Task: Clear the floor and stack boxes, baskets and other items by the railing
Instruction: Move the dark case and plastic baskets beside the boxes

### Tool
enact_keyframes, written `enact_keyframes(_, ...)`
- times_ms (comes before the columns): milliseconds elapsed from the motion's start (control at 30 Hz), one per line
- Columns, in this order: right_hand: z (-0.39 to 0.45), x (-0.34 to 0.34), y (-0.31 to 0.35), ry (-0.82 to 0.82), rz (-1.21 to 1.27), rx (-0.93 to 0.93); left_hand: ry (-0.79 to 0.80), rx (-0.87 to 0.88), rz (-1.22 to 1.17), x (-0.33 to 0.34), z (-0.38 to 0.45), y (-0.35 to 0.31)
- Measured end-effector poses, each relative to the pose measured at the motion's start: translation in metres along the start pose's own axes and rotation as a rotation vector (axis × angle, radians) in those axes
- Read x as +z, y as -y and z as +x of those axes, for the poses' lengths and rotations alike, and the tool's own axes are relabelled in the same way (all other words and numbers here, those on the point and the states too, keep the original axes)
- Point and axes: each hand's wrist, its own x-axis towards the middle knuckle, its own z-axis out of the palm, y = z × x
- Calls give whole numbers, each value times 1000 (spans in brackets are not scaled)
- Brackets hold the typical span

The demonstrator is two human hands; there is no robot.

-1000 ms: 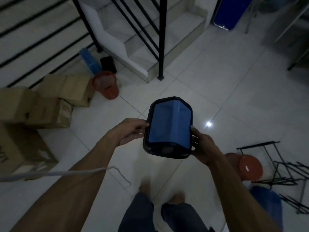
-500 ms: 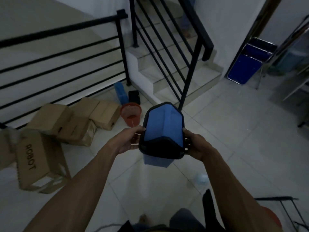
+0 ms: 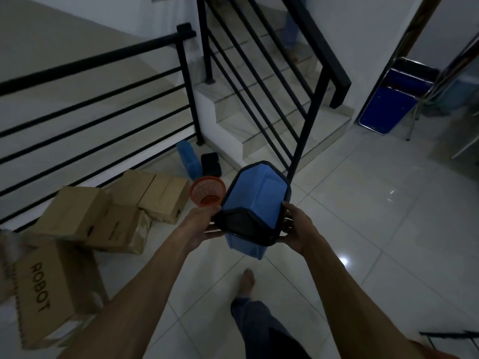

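Gripping the blue bin [image 3: 255,203] by its black rim, left hand [image 3: 201,224] and right hand [image 3: 298,226] hold it above the floor [image 3: 363,229]; the railing [image 3: 103,104] pile lies ahead-left, nearer the left hand, long axis pointing forward.

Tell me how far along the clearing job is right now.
Partly done. Several brown cardboard boxes, an orange mesh basket and a blue plastic container already sit by the black metal railing. In hand: the left hand and right hand carry a blue bin with a black rim toward that pile. Left: setting it down; a black wire rack remains behind.
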Motion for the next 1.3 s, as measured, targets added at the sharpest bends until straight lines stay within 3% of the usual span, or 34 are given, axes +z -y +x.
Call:
enact_keyframes(400, 223, 52, 14, -176, 144, 90, 26, -201, -87, 23, 198, -65)
enact_keyframes(633, 410, 42, -43, -235, 139, 125, 42, -294, 28, 23, 376, -33)
enact_keyframes(833, 568, 21, -111, -262, 105, 139, 6, -230, 88, 10, 539, 43)
enact_keyframes(1033, 690, 13, -145, -292, 93, 94, -8, -89, 299, 0, 666, 89)
enact_keyframes(1300, 754, 0, -173, -270, 52, 144, -34, 12, 644, 8, 744, 104)
